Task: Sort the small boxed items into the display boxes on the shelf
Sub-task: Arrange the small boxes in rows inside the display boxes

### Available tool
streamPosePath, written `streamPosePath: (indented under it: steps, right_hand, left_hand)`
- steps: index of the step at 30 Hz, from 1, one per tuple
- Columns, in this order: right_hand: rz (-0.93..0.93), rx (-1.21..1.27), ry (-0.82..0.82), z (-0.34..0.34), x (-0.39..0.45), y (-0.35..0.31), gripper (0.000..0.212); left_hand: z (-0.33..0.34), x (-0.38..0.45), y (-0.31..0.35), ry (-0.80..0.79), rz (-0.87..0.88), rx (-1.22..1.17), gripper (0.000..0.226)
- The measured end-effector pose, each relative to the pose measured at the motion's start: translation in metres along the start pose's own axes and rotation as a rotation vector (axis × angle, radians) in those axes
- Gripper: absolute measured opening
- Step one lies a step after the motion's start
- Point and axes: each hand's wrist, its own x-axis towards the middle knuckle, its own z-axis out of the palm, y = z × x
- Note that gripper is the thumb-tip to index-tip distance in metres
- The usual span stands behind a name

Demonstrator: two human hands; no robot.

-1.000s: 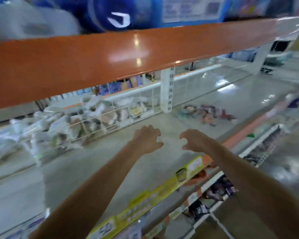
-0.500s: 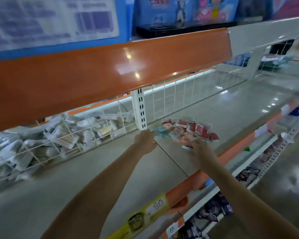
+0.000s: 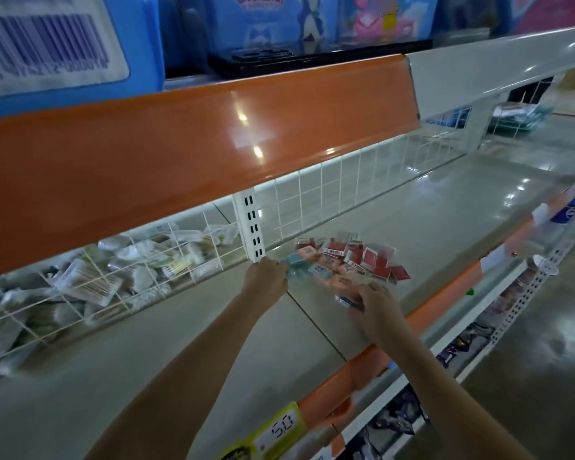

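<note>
Both arms have reached in: the right hand [image 3: 374, 305] now pinches a small blue-edged box [image 3: 346, 300] at the pile's near edge, the left hand [image 3: 268, 277] curls onto teal boxes [image 3: 296, 265]; red and salmon boxes [image 3: 352, 260] lie scattered behind on the grey shelf [image 3: 429, 227], so sorting begins

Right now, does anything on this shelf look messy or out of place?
Yes. The small boxes lie in a loose, jumbled heap on the bare shelf, tilted at mixed angles rather than lined up. The left hand and right hand are at its near edge.
</note>
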Motion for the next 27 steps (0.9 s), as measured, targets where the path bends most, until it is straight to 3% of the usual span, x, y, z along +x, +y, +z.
streamPosePath:
  steps: [3, 6, 14, 24, 27]
  right_hand:
    - [0.014, -0.012, -0.038, -0.002, 0.003, -0.002, 0.037]
    - [-0.007, -0.005, -0.049, -0.002, 0.007, -0.005, 0.037]
    - [-0.236, 0.371, -0.045, 0.005, -0.008, -0.047, 0.021]
    - [-0.429, 0.637, -0.167, 0.032, -0.044, -0.129, 0.026]
    - [-0.493, 0.675, -0.241, 0.047, -0.055, -0.163, 0.025]
  left_hand:
    - [-0.001, -0.009, -0.003, 0.021, 0.064, 0.048, 0.025]
    - [-0.006, -0.02, -0.012, 0.009, 0.049, -0.098, 0.026]
    - [-0.034, -0.084, -0.032, 0.022, -0.242, -0.832, 0.013]
    - [-0.061, -0.178, -0.059, 0.095, -0.592, -1.261, 0.017]
    - [-0.069, -0.216, -0.08, 0.108, -0.693, -1.287, 0.016]
